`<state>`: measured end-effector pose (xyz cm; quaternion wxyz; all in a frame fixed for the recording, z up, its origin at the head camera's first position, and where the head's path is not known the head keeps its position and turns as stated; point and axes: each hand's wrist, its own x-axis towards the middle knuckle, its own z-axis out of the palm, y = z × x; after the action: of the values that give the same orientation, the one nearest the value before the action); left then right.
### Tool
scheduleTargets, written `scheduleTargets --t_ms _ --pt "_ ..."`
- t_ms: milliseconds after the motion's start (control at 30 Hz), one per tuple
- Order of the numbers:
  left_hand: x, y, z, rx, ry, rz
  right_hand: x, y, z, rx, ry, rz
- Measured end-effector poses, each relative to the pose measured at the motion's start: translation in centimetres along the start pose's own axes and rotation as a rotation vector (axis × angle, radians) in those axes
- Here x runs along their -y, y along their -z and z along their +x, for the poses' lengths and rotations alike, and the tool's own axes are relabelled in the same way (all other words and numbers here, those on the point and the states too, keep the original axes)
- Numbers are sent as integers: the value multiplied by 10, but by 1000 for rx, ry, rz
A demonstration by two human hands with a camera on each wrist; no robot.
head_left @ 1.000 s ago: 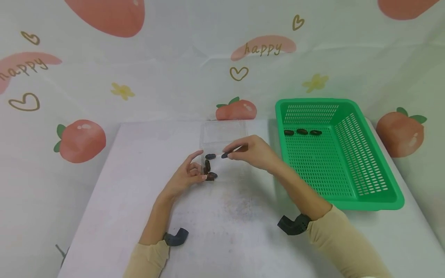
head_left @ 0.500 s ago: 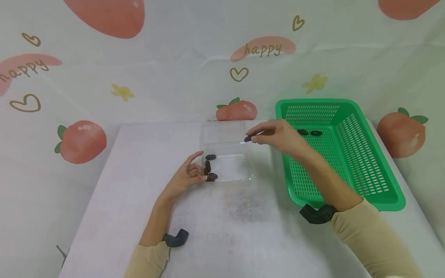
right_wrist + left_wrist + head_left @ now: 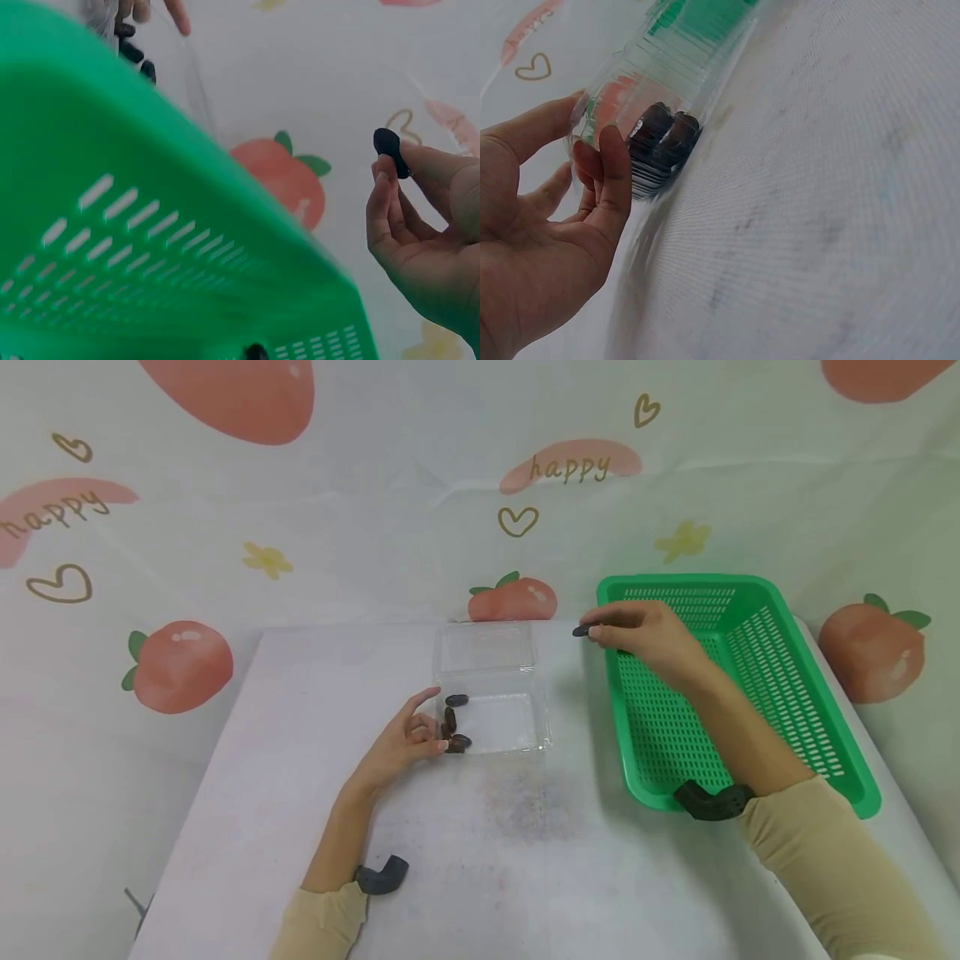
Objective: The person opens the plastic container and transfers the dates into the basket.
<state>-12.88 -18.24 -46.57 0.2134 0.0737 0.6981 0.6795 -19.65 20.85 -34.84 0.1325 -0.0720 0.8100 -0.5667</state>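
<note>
Against the left side of a clear plastic clamshell box (image 3: 501,753), my left hand (image 3: 397,739) holds its wall between thumb and forefinger; the other fingers are bent. Several dark, glossy dates (image 3: 457,700) lie along the box's left side, and some show through its wall in the left wrist view (image 3: 656,135). My right hand (image 3: 652,639) pinches one date (image 3: 582,630) between thumb and fingertips, above the left rim of the green basket (image 3: 626,777). In the right wrist view, the pinched date (image 3: 388,146) stands clear of the basket wall.
The box's raised lid (image 3: 486,647) leans toward the patterned cloth backdrop (image 3: 375,527). The green basket stands on the table's right side, and a date (image 3: 256,352) shows in it at the right wrist view's bottom edge. White tabletop (image 3: 465,860) spreads in front.
My right hand has moved right and away, carrying the date from over the box to the basket's left rim. It now covers the dates seen in the basket. My left hand stays put.
</note>
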Motion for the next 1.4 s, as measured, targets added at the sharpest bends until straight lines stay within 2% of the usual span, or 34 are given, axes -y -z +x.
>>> scheduleTargets --t_ms 333,567,667,800,900,1167,1400 --pt "-3 -1 -1 -7 12 14 -30 30 0 -50 0 54" --pt "-2 0 0 -8 10 18 -49 46 -3 -49 -20 27" --pt "-2 0 1 -8 7 24 -57 51 -2 -37 -48 12" --pt "-2 0 1 -12 7 30 -64 57 1 -1 -107 -63" --pt "-2 -1 0 -12 7 22 -69 60 3 27 -127 -100" --pt "-3 -1 0 -9 9 9 -84 62 12 41 -109 -56" --pt "-2 -1 0 -7 9 -6 -97 58 15 47 -121 -183"
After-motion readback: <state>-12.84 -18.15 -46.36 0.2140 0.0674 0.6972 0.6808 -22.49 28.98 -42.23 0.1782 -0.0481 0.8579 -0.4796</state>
